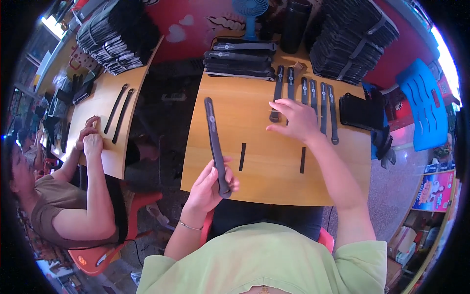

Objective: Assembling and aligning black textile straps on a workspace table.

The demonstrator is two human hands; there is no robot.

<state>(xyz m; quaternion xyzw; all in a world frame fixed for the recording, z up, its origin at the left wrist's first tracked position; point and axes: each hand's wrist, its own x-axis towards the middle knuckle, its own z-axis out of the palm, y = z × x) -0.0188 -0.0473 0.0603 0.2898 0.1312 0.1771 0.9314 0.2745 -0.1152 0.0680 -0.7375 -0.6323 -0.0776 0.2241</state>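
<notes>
My left hand (209, 188) grips a long dark grey strap (213, 132) by its rounded lower end, with the strap's other end pointing up and away over the table. My right hand (298, 119) hovers over a row of similar straps (313, 93), its thumb and fingers spread apart. A thin tan line shows at either side of the right hand, too fine to make out. One strap of the row (275, 105) lies closest to its fingertips. Two short black strips (243, 157) lie apart on the wooden table (264, 181), nearer to me.
A pile of straps (240, 61) lies at the table's back, before a blue fan (250, 17) and a black cylinder (296, 27). Tall bundled black stacks (352, 39) stand back right, near a black pouch (361, 111). A blue chair (423, 105) is at right; a co-worker (73, 206) sits left.
</notes>
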